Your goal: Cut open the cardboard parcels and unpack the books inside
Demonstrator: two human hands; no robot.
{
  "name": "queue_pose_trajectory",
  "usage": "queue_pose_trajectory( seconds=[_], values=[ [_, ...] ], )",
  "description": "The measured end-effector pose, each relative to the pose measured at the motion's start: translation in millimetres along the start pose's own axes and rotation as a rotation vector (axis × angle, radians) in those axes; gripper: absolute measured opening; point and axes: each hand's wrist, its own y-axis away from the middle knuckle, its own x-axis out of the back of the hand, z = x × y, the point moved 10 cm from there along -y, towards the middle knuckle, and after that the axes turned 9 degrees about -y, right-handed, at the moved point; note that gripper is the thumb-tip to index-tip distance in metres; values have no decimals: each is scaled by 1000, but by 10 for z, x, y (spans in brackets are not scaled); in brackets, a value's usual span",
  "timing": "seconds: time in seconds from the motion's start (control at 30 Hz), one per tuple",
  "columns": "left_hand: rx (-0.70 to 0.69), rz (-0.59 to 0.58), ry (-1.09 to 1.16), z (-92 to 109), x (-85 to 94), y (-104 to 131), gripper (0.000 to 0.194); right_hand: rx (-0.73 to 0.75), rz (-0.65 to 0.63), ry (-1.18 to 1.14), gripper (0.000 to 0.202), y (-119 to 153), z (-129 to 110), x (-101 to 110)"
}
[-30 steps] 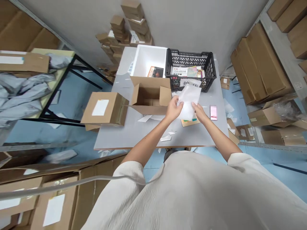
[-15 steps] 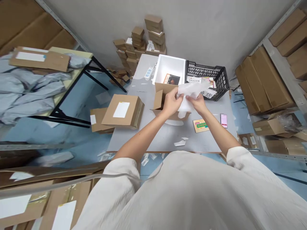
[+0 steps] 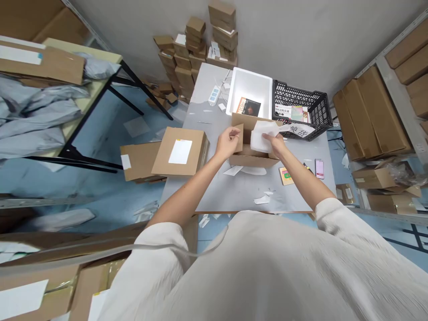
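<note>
White paper sheets [image 3: 261,136] are held in my right hand [image 3: 276,143], over an open cardboard box [image 3: 254,160] on the grey table [image 3: 220,191]. My left hand [image 3: 228,141] is at the box's raised left flap [image 3: 238,138], its fingers curled; whether they grip the flap is too small to tell. A closed box with a white label [image 3: 180,151] lies to the left. Right of the open box are a small colourful card [image 3: 286,176], partly behind my right forearm, and a phone [image 3: 319,169].
Behind the open box stand a white bin [image 3: 234,89] with a book and a black crate [image 3: 323,113] with printed items. Stacked boxes [image 3: 183,78] rise by the wall. A side table [image 3: 115,58] with grey parcels is at the left, shelving [image 3: 401,84] at the right.
My left hand has let go of the white paper and moved left to the box flap. My right hand still holds the paper, now lower over the box. The view has shifted slightly.
</note>
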Motion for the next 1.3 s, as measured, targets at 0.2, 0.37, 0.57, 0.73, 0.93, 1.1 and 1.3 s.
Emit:
queue_pose_trajectory(
  seconds=[0.2,0.37,0.57,0.73,0.93,1.1,1.3],
  values=[
    [-176,-129,-133,146,-114,72,42,-114,-103,530,34,-59,259,-95],
    [-402,-372,-321,336,-546,128,60,-87,-193,708,57,-17,248,-213],
    [-353,-461,-375,101,-818,67,61,302,-117,728,78,200,-211,-212],
    [-300,-370,-359,35,-698,-3,50,349,-464,950,46,319,-103,-582],
    [-242,-313,-318,27,-556,7,38,231,-484,1079,38,260,86,-524],
    [-284,-339,-316,240,-652,94,41,307,-410,838,38,277,-173,-271],
    [-421,-393,-280,820,-973,256,42,328,-255,650,37,325,-454,381]
  ],
)
